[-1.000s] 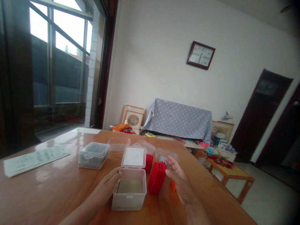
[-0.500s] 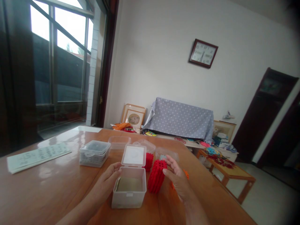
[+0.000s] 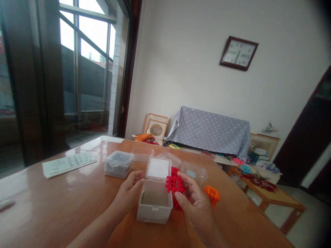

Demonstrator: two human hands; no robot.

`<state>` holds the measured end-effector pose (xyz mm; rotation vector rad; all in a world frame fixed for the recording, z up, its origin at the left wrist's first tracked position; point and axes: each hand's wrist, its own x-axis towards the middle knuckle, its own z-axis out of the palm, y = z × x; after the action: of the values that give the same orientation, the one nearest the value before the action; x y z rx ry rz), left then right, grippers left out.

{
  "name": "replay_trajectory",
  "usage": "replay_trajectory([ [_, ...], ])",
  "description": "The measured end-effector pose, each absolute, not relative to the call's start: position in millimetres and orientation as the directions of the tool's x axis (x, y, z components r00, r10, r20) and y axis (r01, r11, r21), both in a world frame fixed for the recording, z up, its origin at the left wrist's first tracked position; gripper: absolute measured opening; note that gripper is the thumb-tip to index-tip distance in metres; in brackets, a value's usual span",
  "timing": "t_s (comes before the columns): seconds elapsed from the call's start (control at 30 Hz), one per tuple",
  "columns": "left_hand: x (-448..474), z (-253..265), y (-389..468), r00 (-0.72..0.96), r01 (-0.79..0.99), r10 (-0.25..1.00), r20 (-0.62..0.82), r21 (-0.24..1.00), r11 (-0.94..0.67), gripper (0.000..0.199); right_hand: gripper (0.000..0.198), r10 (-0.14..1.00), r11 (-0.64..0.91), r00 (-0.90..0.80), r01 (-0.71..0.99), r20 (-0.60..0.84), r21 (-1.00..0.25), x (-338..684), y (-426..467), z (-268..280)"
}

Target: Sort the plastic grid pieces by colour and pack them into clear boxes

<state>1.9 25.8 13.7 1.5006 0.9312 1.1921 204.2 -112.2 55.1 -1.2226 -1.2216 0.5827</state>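
Observation:
An open-lidded clear plastic box [image 3: 155, 214] stands on the table in front of me, with a flat brownish-grey surface visible inside it. My left hand [image 3: 129, 191] is at its left rear corner, fingers bent and thumb close to them, touching the rim. With thumb and fingers my right hand [image 3: 195, 198] grips a red plastic lattice block [image 3: 173, 184] above the right rim of the box. More red lattice pieces [image 3: 178, 204] are beside the box, partly covered by that hand. Right of the hand sits a stack of orange lattice blocks [image 3: 212, 194].
A closed clear box [image 3: 119, 164] with small contents stands at the left, near printed sheets [image 3: 69, 163]. Behind the open box are other clear containers [image 3: 142, 153], one with a light-blue lattice piece [image 3: 191, 174]. A low wooden table [image 3: 279, 199] stands beyond the right edge.
My right hand has moved from the side of the red stack to hold a red lattice block by the box rim. My left hand stays at the box. The view has turned left.

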Motion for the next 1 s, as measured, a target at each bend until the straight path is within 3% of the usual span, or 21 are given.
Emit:
replay_trajectory([
  [0.23, 3, 3, 32, 0.255, -0.086, 0.944, 0.210, 0.977, -0.194, 0.032, 0.038, 0.944, 0.213, 0.126, 0.476, 0.306, -0.853, 162, -77, 47],
  [0.67, 6, -19, 41, 0.346, -0.061, 0.911, 0.223, 0.975, -0.216, 0.023, 0.008, 0.993, 0.118, -0.078, 0.656, 0.088, -0.746, 156, -32, 39],
  [1.0, 8, -22, 44, 0.336, -0.070, 0.920, 0.203, 0.979, -0.191, 0.023, 0.015, 0.983, 0.167, -0.176, 0.749, 0.050, -0.642, 159, -27, 42],
])
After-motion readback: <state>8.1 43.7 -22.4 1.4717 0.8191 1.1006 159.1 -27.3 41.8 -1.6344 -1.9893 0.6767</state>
